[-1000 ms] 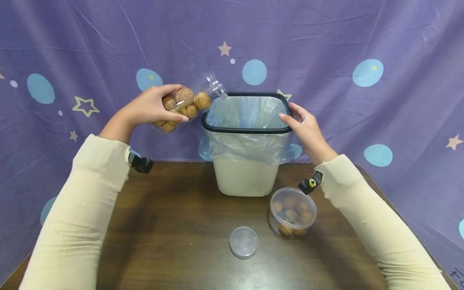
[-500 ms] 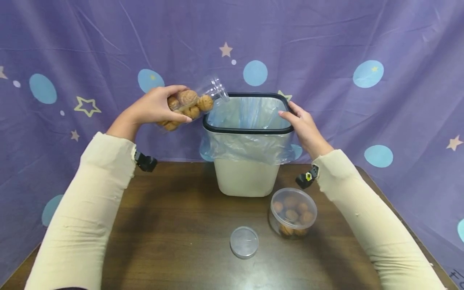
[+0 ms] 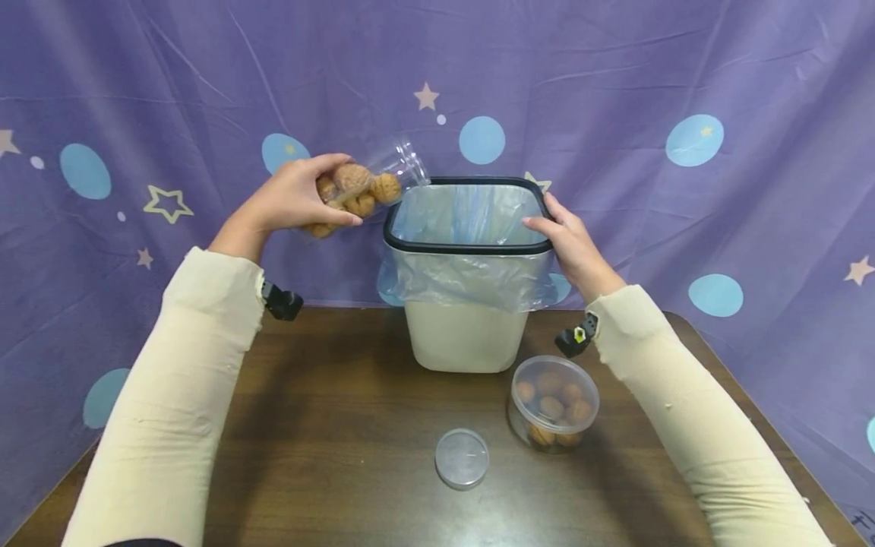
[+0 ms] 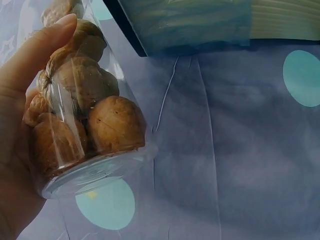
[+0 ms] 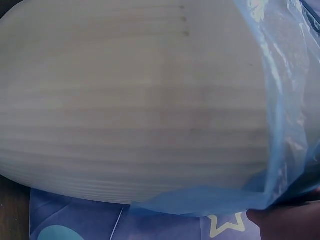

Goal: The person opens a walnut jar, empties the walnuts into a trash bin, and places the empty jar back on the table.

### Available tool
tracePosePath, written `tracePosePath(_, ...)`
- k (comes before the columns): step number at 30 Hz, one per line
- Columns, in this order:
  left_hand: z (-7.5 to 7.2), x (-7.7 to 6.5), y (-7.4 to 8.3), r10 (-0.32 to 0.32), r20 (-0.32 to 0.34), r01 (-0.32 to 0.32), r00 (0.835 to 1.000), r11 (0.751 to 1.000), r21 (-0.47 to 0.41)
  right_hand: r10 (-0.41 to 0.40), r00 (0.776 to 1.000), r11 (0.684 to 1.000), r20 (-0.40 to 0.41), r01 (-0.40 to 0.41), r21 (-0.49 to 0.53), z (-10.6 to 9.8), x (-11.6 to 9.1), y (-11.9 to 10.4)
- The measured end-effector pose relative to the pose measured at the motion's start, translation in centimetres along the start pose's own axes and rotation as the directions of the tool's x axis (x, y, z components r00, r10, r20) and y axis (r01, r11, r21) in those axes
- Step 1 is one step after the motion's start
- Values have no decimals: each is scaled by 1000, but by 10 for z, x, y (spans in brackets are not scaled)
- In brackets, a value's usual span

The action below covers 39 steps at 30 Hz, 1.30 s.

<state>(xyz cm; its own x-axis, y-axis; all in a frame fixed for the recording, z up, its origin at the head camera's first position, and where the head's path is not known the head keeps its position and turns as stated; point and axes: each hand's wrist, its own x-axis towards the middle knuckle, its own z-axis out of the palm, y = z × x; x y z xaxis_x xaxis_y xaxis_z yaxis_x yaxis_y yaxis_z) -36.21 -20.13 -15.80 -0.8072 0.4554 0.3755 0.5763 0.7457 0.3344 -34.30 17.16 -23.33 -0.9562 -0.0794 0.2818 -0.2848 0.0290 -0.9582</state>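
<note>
My left hand [image 3: 294, 196] grips a clear plastic jar [image 3: 396, 163] of walnuts [image 3: 352, 179]. The jar is lidless and tilted, its mouth higher than its base and pointing right, at the back left corner of the trash can [image 3: 467, 334]. In the left wrist view the walnuts [image 4: 116, 124] lie against the jar's base, with the thumb across its side. At the can's right side my right hand [image 3: 573, 245] holds the black rim [image 3: 472, 248], thumb over the inner side. A bluish bag liner [image 3: 472, 277] folds over that rim. The right wrist view shows mostly the can's ribbed wall [image 5: 130, 110].
A round lidded tub [image 3: 552, 403] of walnuts stands in front of the can, to the right. Nearer lies a small clear lid [image 3: 462, 459] on the brown wooden table [image 3: 321, 425]. A purple curtain [image 3: 581, 68] hangs close behind the can.
Over the last second the left hand and jar have shifted slightly right, then a little up. The walnuts stay inside the jar. My right hand keeps its hold on the rim.
</note>
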Motion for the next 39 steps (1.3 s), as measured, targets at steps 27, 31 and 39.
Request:
tracePosePath(27, 14, 17, -2, 116, -64, -109, 991, 988, 106, -2, 1000, 993, -16, 4, 115, 3, -2, 5)
tracePosePath(31, 15, 21, -3, 130, -90, -118, 988, 986, 121, -5, 1000, 992, -21, 7, 129, 3, -2, 5)
tracePosePath(39, 14, 24, 1, 155, -105, -136, 982, 976, 171, -20, 999, 989, -31, 24, 149, 5, -3, 7)
